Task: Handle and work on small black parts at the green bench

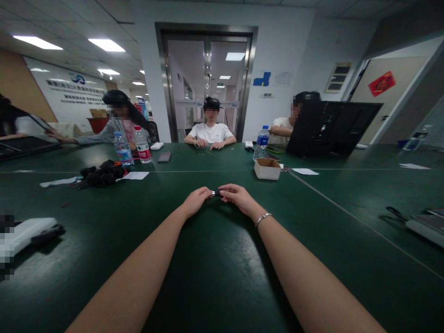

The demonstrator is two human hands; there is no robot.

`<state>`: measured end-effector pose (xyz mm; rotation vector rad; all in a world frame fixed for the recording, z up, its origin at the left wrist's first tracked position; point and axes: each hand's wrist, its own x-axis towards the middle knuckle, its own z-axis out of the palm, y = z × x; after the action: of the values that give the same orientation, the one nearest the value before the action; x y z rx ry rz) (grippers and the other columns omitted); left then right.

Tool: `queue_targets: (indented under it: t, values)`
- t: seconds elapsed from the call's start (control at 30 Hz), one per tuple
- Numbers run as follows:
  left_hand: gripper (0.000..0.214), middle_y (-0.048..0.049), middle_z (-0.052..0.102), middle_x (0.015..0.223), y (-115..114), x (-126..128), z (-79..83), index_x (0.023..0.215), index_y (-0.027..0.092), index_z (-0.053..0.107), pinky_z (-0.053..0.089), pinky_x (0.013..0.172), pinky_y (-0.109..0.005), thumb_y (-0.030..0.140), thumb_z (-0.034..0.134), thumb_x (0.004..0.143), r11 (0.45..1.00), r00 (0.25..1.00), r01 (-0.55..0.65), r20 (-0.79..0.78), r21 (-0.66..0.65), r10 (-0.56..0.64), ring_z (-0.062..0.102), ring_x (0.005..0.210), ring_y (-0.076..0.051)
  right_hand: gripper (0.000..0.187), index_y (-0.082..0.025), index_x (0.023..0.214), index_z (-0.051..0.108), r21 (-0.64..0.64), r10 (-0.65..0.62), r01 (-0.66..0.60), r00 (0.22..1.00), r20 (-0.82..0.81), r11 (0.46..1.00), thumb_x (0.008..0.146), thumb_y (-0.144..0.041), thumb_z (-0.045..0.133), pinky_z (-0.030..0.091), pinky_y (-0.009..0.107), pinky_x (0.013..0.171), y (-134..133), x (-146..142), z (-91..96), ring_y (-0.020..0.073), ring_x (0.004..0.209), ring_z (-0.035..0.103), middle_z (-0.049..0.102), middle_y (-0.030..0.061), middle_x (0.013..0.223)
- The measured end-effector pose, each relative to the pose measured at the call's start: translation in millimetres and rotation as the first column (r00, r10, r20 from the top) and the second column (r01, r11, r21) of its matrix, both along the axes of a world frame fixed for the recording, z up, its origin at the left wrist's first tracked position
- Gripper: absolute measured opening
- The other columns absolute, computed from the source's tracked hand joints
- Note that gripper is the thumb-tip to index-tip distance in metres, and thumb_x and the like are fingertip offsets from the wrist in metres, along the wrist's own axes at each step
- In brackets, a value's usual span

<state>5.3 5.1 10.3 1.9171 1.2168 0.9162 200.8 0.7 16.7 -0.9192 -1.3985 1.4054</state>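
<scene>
Over the green table, both my hands meet at a small black piece with a silvery end [216, 193]; it is too small for me to tell its exact kind. My left hand [197, 201] pinches it at the silvery end, thumb and fingers together. From the other side, my right hand [237, 196] is closed on the black end, with a silver bracelet [263, 219] round that wrist. The fingertips cover part of the piece. Beyond my right hand stands a small open cardboard box [267, 169].
Bottles [123, 149] and a black bundle [104, 173] are at the left, a blue-capped bottle [261, 142] behind the box. A white device [31, 233] lies near left, a grey device [428, 226] near right. Several people sit round the table [208, 277]; a black monitor [333, 127] stands far right.
</scene>
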Motion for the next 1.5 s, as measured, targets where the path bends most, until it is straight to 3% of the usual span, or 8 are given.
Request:
queue_targets:
  t: [0.13,0.27,0.63,0.73,1.1,1.23,1.4,1.5]
  values:
    - [0.045,-0.003,0.059,0.078,-0.6,0.8,2.7,0.064,0.018,0.059,0.039,0.083,-0.029,0.048,0.031,0.084,1.0,0.998,-0.009,-0.06,-0.017,0.008,0.052,0.082,-0.018,0.032,-0.015,0.09,0.068,0.003,0.014,-0.014,1.0,0.014,1.0,0.061,-0.024,0.078,0.046,0.022,0.061,1.5,0.2,-1.6,0.0076,0.061,0.058,0.066,0.0003,0.074]
    - [0.04,-0.0021,0.059,0.081,-0.1,0.9,1.6,0.075,0.018,0.06,0.04,0.08,-0.029,0.051,0.038,0.081,1.0,1.0,-0.006,-0.007,-0.017,0.006,0.053,0.083,-0.018,0.031,-0.016,0.09,0.068,0.001,0.007,-0.007,1.0,0.0,1.0,0.062,-0.024,0.077,0.047,0.022,0.062,2.4,0.7,-2.2,0.0079,0.063,0.058,0.066,0.0007,0.077]
    - [0.051,-0.0041,0.06,0.084,0.4,-0.1,0.8,0.069,0.017,0.063,0.039,0.085,-0.03,0.057,0.034,0.083,1.0,0.998,-0.008,-0.057,-0.015,0.007,0.052,0.085,-0.019,0.029,-0.016,0.091,0.068,-0.011,0.007,-0.007,1.0,0.012,1.0,0.063,-0.021,0.076,0.047,0.022,0.062,1.2,1.2,-0.5,0.008,0.063,0.058,0.066,0.0008,0.076]
    - [0.046,-0.0028,0.06,0.085,0.1,-0.6,1.2,0.077,0.018,0.064,0.04,0.084,-0.03,0.055,0.038,0.082,1.0,1.0,0.009,-0.027,-0.022,-0.009,0.053,0.085,-0.018,0.03,-0.016,0.091,0.068,-0.013,0.005,-0.004,1.0,0.009,1.0,0.063,-0.021,0.076,0.047,0.023,0.062,0.5,1.2,-0.1,0.0084,0.064,0.059,0.066,0.001,0.077]
    - [0.053,-0.0043,0.063,0.083,-2.3,1.6,3.7,0.062,0.018,0.062,0.038,0.087,-0.031,0.057,0.034,0.082,0.999,0.999,0.032,-0.039,-0.022,-0.033,0.055,0.087,-0.02,0.032,-0.016,0.089,0.068,-0.006,0.007,-0.007,1.0,-0.003,1.0,0.06,-0.024,0.078,0.046,0.023,0.061,1.5,0.9,-1.8,0.0079,0.062,0.058,0.066,0.0004,0.076]
    - [0.042,-0.002,0.062,0.082,0.9,0.5,-0.6,0.079,0.019,0.064,0.04,0.08,-0.029,0.056,0.044,0.079,0.999,0.999,0.034,0.03,-0.022,-0.034,0.054,0.083,-0.019,0.032,-0.016,0.091,0.067,-0.009,0.005,-0.005,1.0,0.0,1.0,0.061,-0.024,0.077,0.046,0.022,0.061,1.1,0.9,-1.3,0.0079,0.062,0.058,0.066,0.0009,0.077]
    - [0.048,-0.0028,0.06,0.079,0.4,-0.1,0.0,0.073,0.018,0.063,0.039,0.079,-0.03,0.057,0.037,0.082,0.999,1.0,0.022,0.017,-0.037,-0.022,0.053,0.08,-0.018,0.031,-0.015,0.091,0.068,-0.003,0.007,-0.007,1.0,0.005,1.0,0.062,-0.023,0.077,0.046,0.022,0.061,0.4,1.4,-0.3,0.008,0.063,0.058,0.066,0.0011,0.078]
    - [0.04,-0.0015,0.06,0.08,-0.7,0.6,1.5,0.079,0.018,0.062,0.04,0.077,-0.029,0.054,0.044,0.079,0.999,0.998,0.018,0.058,-0.048,-0.015,0.053,0.08,-0.018,0.031,-0.015,0.091,0.068,-0.015,0.007,-0.007,1.0,0.001,1.0,0.062,-0.023,0.077,0.046,0.021,0.061,0.4,1.4,-0.2,0.0079,0.064,0.058,0.067,0.0017,0.079]
